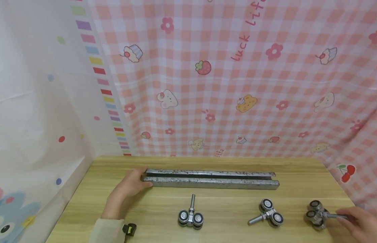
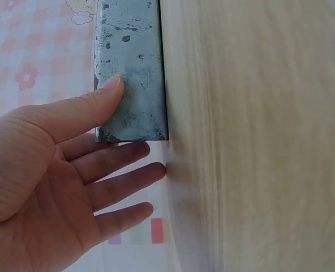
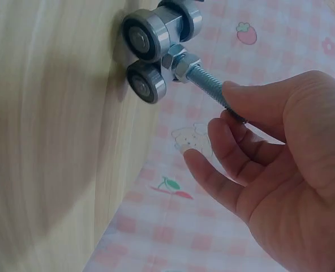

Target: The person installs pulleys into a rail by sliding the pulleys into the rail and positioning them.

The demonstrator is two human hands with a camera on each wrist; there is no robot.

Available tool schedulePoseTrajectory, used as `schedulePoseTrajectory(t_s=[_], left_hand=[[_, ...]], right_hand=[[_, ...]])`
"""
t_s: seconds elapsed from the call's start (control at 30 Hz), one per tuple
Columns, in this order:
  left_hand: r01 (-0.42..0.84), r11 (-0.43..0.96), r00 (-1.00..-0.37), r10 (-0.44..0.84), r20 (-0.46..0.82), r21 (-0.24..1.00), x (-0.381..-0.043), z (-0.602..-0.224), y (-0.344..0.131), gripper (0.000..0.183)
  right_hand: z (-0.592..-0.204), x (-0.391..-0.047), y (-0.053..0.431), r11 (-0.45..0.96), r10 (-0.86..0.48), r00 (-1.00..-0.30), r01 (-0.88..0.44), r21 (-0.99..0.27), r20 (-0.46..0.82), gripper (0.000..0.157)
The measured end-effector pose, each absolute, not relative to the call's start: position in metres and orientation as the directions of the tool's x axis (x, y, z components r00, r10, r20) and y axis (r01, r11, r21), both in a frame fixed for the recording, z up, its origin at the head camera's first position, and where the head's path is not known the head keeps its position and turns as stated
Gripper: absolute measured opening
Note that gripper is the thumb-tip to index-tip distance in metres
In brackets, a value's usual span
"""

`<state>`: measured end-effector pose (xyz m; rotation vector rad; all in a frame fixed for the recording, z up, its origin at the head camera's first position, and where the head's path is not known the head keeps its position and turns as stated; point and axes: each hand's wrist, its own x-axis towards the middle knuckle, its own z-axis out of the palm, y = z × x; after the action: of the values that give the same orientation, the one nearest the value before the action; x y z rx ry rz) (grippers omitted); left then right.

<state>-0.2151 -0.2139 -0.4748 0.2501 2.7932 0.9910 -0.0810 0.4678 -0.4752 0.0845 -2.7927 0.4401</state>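
Observation:
A slotted metal track [image 1: 212, 183], grey with worn dark specks, lies lengthwise across the wooden table. My left hand [image 1: 134, 182] grips its left end. In the left wrist view the thumb [image 2: 108, 96] presses the track's side face [image 2: 134, 68], with the index finger partly hidden behind it. At the far right, my right hand [image 1: 363, 221] pinches the threaded bolt [image 3: 208, 84] of a roller trolley [image 1: 316, 214] between thumb and fingers. The trolley's wheels [image 3: 145, 37] are close to the tabletop. Two similar trolleys lie before the track, one near the middle [image 1: 191, 218], another [image 1: 270, 212] right of it.
The wooden table [image 1: 164, 209] runs back to a pink checked curtain [image 1: 225, 84] with cartoon prints. A white sheet [image 1: 42, 111] hangs on the left. A black strap piece [image 1: 129, 229] shows at my left sleeve [image 1: 107, 231].

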Motion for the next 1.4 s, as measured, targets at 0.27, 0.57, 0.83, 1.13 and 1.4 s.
schedulePoseTrajectory(t_s=[0.27, 0.57, 0.83, 1.13, 1.4], left_hand=[[0.092, 0.764, -0.971, 0.211, -0.113, 0.639, -0.213, -0.474, -0.215, 0.074], [0.099, 0.757, -0.971, 0.216, -0.104, 0.646, -0.212, -0.473, -0.212, 0.073], [0.096, 0.758, -0.969, 0.218, -0.112, 0.645, -0.212, -0.47, -0.213, 0.073], [0.102, 0.763, -0.971, 0.216, -0.102, 0.638, -0.212, -0.47, -0.213, 0.073], [0.152, 0.763, -0.97, 0.238, -0.054, 0.629, -0.214, -0.471, -0.209, 0.076]], right_hand=[[-0.468, -0.088, 0.451, 0.95, -0.026, -0.954, -0.116, -0.289, 0.299, 0.022], [-0.469, -0.101, 0.44, 0.929, -0.074, -0.947, -0.179, -0.323, 0.312, 0.022], [-0.465, -0.104, 0.44, 0.933, -0.044, -0.94, -0.16, -0.323, 0.338, 0.021], [-0.465, -0.111, 0.444, 0.927, -0.051, -0.924, -0.186, -0.326, 0.38, 0.022], [-0.471, -0.115, 0.45, 0.901, -0.038, -0.873, -0.24, -0.362, 0.486, 0.026]])
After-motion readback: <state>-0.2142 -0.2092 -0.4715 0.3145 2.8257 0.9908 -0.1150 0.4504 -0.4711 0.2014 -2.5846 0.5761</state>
